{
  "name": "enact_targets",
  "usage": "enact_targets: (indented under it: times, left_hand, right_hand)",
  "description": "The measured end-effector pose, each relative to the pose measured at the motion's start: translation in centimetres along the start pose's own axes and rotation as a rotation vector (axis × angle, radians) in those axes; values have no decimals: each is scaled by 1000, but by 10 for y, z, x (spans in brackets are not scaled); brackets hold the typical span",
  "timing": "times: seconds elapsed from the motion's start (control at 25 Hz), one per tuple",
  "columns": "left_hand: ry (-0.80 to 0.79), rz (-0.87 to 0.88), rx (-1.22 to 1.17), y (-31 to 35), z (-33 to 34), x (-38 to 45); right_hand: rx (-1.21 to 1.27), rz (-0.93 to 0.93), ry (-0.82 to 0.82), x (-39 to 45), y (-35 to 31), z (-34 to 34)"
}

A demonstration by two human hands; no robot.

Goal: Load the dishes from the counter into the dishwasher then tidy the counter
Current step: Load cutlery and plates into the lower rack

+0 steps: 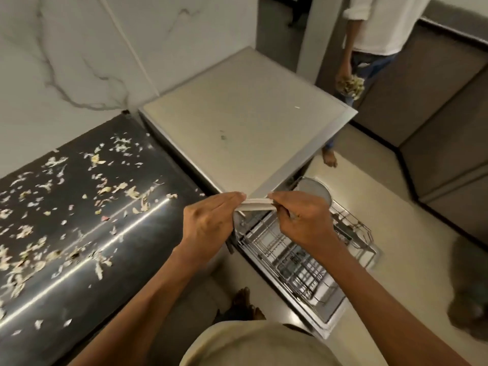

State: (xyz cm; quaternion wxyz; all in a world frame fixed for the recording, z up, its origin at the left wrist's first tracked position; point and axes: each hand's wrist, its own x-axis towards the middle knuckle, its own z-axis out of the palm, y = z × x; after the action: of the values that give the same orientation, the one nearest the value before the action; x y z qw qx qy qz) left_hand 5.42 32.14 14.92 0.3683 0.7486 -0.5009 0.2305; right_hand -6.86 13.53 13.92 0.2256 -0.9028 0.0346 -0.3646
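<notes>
Both my hands are raised in front of the dishwasher (pixel 237 122). Between them runs a thin pale strip (pixel 257 203). My left hand (pixel 211 223) pinches its left end and my right hand (pixel 303 220) pinches its right end with curled fingers. Below them the dishwasher door (pixel 327 320) lies open and the lower wire rack (pixel 298 257) is pulled out. A round grey plate (pixel 314 191) stands in the back of the rack. To the left, the black counter (pixel 79 260) is strewn with pale vegetable scraps (pixel 126 191).
Another person (pixel 375 27) stands beyond the dishwasher, holding a handful of scraps (pixel 350 84). Grey cabinets (pixel 435 101) line the right side. A dark blurred object (pixel 470 299) sits on the floor at the right. A marble wall (pixel 66 48) backs the counter.
</notes>
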Motion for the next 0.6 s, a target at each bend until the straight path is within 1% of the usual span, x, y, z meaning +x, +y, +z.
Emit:
enact_targets:
  times: [0.2, 0.28, 0.48, 0.6]
  left_hand:
    - [-42, 74, -256, 16, 52, 11]
    - [-92, 98, -329, 23, 72, 16]
    - [-246, 144, -395, 35, 130, 19]
    - [-328, 143, -400, 38, 163, 19]
  right_hand:
    - [-108, 101, 97, -32, 23, -33]
    - [-151, 166, 124, -47, 30, -44]
    - [-237, 321, 134, -84, 61, -57]
    - [-216, 391, 117, -100, 87, -53]
